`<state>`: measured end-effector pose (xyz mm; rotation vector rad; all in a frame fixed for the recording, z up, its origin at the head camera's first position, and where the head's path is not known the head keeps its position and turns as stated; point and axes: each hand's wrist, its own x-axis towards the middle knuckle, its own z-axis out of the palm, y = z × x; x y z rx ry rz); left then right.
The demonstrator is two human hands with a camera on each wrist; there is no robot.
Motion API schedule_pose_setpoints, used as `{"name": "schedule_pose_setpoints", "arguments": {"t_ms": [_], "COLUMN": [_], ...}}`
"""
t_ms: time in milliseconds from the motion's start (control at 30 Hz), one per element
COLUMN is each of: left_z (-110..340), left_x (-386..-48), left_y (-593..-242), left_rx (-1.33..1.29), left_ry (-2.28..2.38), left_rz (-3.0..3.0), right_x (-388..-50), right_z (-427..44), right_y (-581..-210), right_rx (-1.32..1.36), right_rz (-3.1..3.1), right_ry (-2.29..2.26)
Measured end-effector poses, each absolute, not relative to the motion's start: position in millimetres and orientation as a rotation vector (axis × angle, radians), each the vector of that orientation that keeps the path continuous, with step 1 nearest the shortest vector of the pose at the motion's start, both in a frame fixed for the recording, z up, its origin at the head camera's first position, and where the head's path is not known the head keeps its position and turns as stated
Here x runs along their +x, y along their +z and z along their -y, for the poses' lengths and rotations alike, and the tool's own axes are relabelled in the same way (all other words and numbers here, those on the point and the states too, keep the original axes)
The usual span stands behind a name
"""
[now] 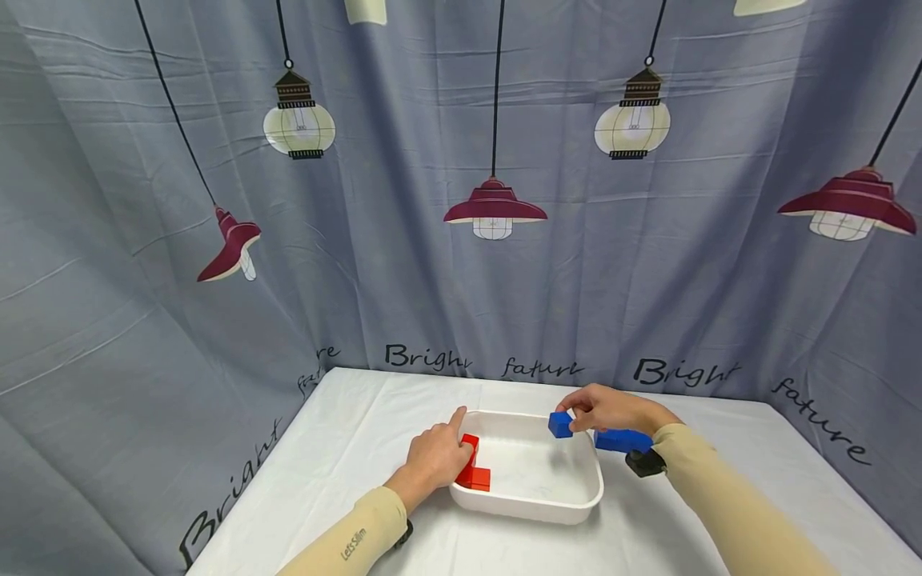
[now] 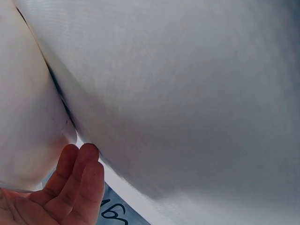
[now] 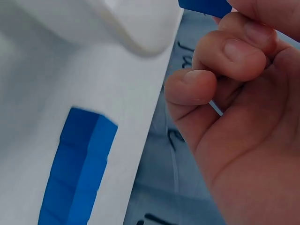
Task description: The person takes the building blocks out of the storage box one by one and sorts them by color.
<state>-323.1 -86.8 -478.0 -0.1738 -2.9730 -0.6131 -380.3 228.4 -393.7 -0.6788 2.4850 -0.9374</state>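
A white plastic tub (image 1: 529, 510) stands on the table. My left hand (image 1: 435, 454) holds its left side, thumb over the rim and index finger pointing along it. In the left wrist view the other fingers (image 2: 91, 187) lie along the tub's outer wall (image 2: 28, 103). Red cubes (image 1: 480, 479) sit inside against the left wall, partly hidden by that hand. My right hand (image 1: 601, 408) pinches a blue cube (image 1: 560, 425) above the tub's far right part. In the right wrist view only an edge of this blue cube (image 3: 206, 5) shows, and the other fingers are curled.
A row of several blue cubes (image 1: 621, 440) lies on the table just right of the tub, partly behind the right wrist. The white-covered table (image 1: 389, 400) ends at a grey curtain (image 1: 432, 304) printed with lamps.
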Motion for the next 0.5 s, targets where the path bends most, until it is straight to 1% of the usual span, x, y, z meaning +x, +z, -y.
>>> {"name": "schedule_pose_setpoints", "arguments": {"t_ms": [500], "left_z": [87], "left_x": [-323], "left_y": [-477], "left_rx": [-0.186], "left_ry": [-0.599], "left_rz": [2.965], "right_x": [-378], "right_z": [-288], "right_y": [-394], "right_rx": [-0.585], "right_rz": [-2.532], "right_ry": [-1.030]}}
